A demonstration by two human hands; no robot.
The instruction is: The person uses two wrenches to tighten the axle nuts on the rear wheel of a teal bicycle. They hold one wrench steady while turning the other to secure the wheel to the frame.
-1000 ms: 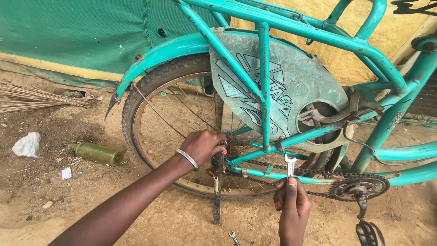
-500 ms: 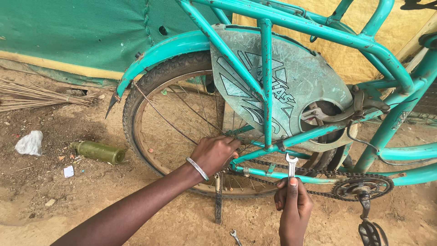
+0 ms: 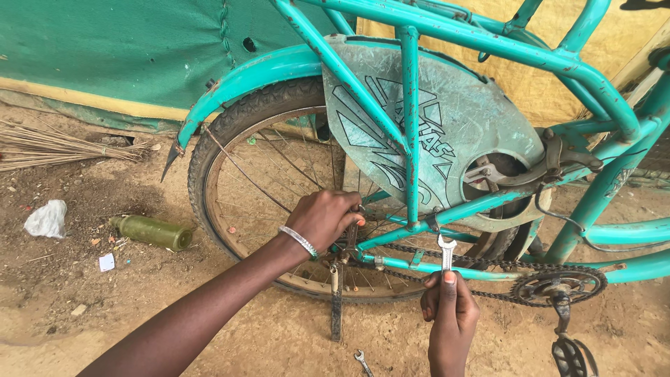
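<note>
1. Nearest, low in view: right hand (image 3: pixel 450 314), grip pinching a small spanner (image 3: pixel 446 253) by its shank, open jaw end up, just below the chain (image 3: pixel 447 253) and the lower frame tube.
2. Beside it on the dirt: second small spanner (image 3: pixel 362 362) lying flat, apart from both hands.
3. At the lower right: black pedal (image 3: pixel 571 355) hanging under the chainring (image 3: pixel 556 285).
4. Left forearm reaching in from the bottom left, silver bracelet (image 3: pixel 300 241) at the wrist.
5. Left hand (image 3: pixel 324 218) at the rear wheel hub, fingers curled shut around something there; cannot tell what, hidden by the hand.
6. Just under that hand: kickstand (image 3: pixel 336 307) pointing down to the ground.
7. Behind the hands: teal bike frame (image 3: pixel 410 126), chain running from hub to chainring, rear wheel (image 3: pixel 230 174) with worn tyre and thin spokes, some bent.
8. Over the wheel: teal mudguard (image 3: pixel 244 80), and a faded plastic guard plate (image 3: pixel 453 126) fixed inside the frame.
9. Left of the wheel on the dirt floor (image 3: pixel 84 307): green bottle (image 3: pixel 150 232) on its side, a scrap of white paper (image 3: pixel 106 262) near it, a crumpled white bag (image 3: pixel 47 219) further left.
10. Further back at the left: bundle of dry sticks (image 3: pixel 56 146) lying flat.
11. Farthest: green tarp (image 3: pixel 105 49) on the left, yellow sheet (image 3: pixel 558 28) on the right.
</note>
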